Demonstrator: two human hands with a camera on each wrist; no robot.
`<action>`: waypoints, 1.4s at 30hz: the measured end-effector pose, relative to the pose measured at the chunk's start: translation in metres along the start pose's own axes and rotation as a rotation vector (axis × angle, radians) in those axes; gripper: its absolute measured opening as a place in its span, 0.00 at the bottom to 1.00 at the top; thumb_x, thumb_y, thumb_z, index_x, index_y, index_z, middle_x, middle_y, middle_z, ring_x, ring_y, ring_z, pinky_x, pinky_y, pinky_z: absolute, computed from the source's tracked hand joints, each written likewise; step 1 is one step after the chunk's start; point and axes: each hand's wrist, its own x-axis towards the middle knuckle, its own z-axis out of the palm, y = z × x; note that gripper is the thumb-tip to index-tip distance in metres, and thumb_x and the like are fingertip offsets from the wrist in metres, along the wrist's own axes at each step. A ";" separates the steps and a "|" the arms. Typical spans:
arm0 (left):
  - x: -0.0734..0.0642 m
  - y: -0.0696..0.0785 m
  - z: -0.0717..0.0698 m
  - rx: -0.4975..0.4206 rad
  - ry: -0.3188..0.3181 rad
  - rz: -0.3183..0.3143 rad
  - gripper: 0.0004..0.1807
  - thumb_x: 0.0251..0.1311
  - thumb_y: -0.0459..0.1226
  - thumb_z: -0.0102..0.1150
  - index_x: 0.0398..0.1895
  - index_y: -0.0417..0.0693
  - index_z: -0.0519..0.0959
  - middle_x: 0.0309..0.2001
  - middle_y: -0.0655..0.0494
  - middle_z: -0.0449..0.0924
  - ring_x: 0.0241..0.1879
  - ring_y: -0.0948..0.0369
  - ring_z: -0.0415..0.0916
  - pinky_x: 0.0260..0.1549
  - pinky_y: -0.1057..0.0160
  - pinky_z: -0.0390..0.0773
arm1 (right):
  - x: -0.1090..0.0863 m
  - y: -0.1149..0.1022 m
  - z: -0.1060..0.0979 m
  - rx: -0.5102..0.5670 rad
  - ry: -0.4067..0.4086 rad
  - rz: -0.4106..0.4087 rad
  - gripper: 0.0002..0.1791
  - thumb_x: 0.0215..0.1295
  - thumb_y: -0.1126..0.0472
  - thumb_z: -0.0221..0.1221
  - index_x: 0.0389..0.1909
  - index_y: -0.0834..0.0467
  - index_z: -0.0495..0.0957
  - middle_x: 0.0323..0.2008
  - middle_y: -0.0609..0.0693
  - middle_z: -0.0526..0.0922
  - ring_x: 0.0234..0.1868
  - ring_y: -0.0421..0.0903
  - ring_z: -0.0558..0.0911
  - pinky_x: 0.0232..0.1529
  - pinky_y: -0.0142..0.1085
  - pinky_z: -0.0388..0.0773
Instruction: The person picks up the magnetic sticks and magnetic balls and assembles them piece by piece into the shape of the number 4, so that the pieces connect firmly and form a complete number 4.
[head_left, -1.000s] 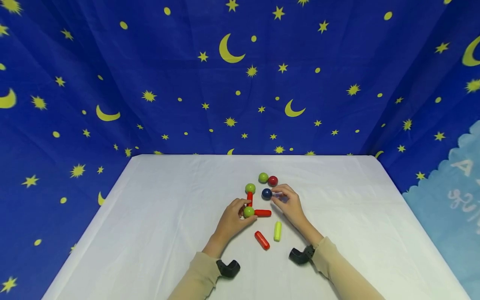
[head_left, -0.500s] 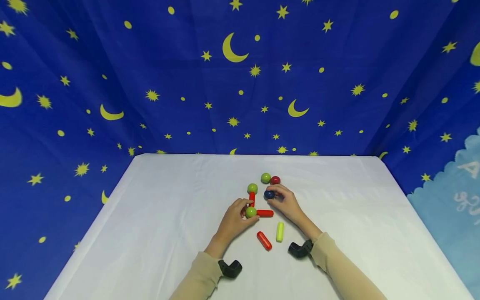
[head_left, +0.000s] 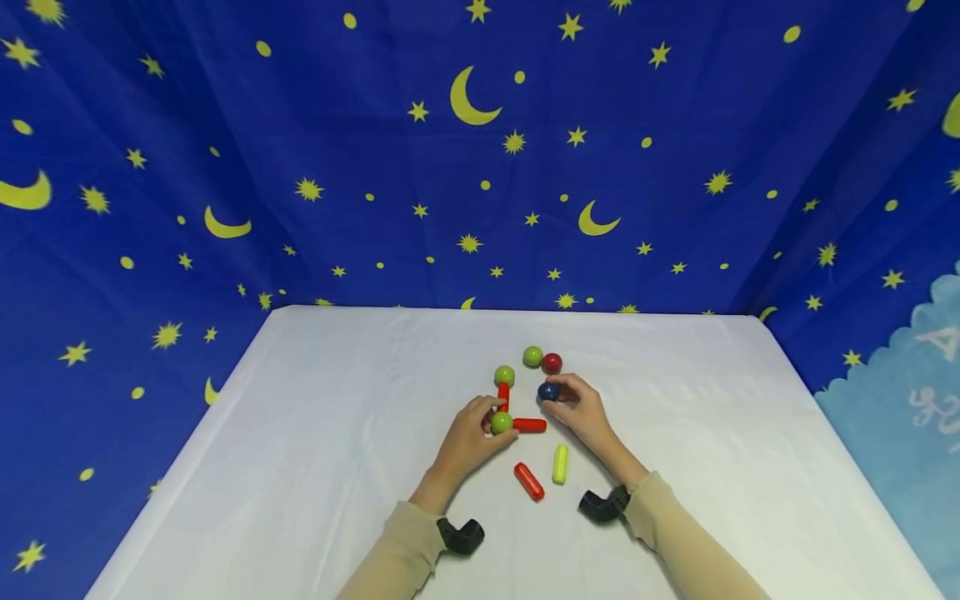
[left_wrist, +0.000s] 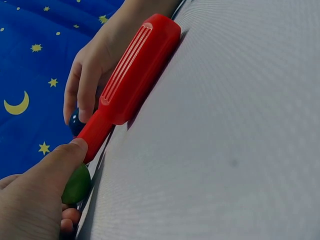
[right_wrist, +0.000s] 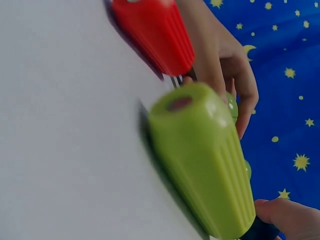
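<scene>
My left hand (head_left: 471,433) holds a green ball (head_left: 502,422) between thumb and fingers. Two red rods join that ball: one red rod (head_left: 530,426) points right, the other red rod (head_left: 503,398) runs away to a second green ball (head_left: 505,376). My right hand (head_left: 582,410) pinches a dark blue ball (head_left: 548,391) to the right of this L-shaped piece, apart from it. The left wrist view shows the left thumb (left_wrist: 62,160) against the red rod and the green ball (left_wrist: 77,185) partly hidden. In the right wrist view the blue ball (right_wrist: 260,230) is mostly hidden.
A loose green ball (head_left: 532,356) and a red ball (head_left: 552,362) lie side by side beyond the right hand. Nearer the body, a loose red rod (head_left: 528,482) and a yellow-green rod (head_left: 560,464) lie on the white table (head_left: 337,417). A starry blue cloth (head_left: 375,167) hangs behind.
The right fingers have closed round the blue ball and shifted it slightly right, away from the red-rod piece. The left hand keeps its hold. The head view has shifted a little.
</scene>
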 end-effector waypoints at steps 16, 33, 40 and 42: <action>0.001 0.001 -0.002 -0.013 -0.002 0.015 0.24 0.50 0.46 0.70 0.49 0.46 0.77 0.29 0.58 0.70 0.26 0.68 0.63 0.26 0.74 0.67 | -0.028 -0.004 -0.010 -0.038 -0.043 -0.073 0.16 0.49 0.74 0.66 0.42 0.70 0.79 0.41 0.62 0.77 0.40 0.52 0.76 0.40 0.32 0.76; 0.000 -0.001 0.000 -0.031 0.012 0.016 0.23 0.49 0.44 0.71 0.48 0.45 0.78 0.29 0.57 0.71 0.26 0.69 0.63 0.26 0.74 0.67 | -0.027 0.035 -0.002 -0.091 -0.187 -0.041 0.18 0.54 0.62 0.68 0.47 0.53 0.81 0.43 0.50 0.81 0.44 0.39 0.76 0.48 0.29 0.73; 0.000 -0.001 0.000 -0.020 0.020 0.024 0.23 0.49 0.44 0.71 0.48 0.45 0.78 0.29 0.58 0.71 0.26 0.69 0.63 0.26 0.74 0.68 | -0.026 0.033 -0.003 -0.115 -0.233 -0.043 0.22 0.56 0.59 0.67 0.53 0.54 0.79 0.47 0.50 0.81 0.49 0.41 0.76 0.55 0.34 0.73; 0.000 -0.001 0.000 -0.024 0.021 0.021 0.23 0.49 0.43 0.72 0.47 0.45 0.78 0.29 0.58 0.71 0.26 0.69 0.63 0.25 0.74 0.67 | -0.026 0.033 -0.003 -0.107 -0.232 -0.024 0.22 0.55 0.59 0.67 0.53 0.54 0.79 0.47 0.50 0.81 0.49 0.42 0.76 0.55 0.34 0.73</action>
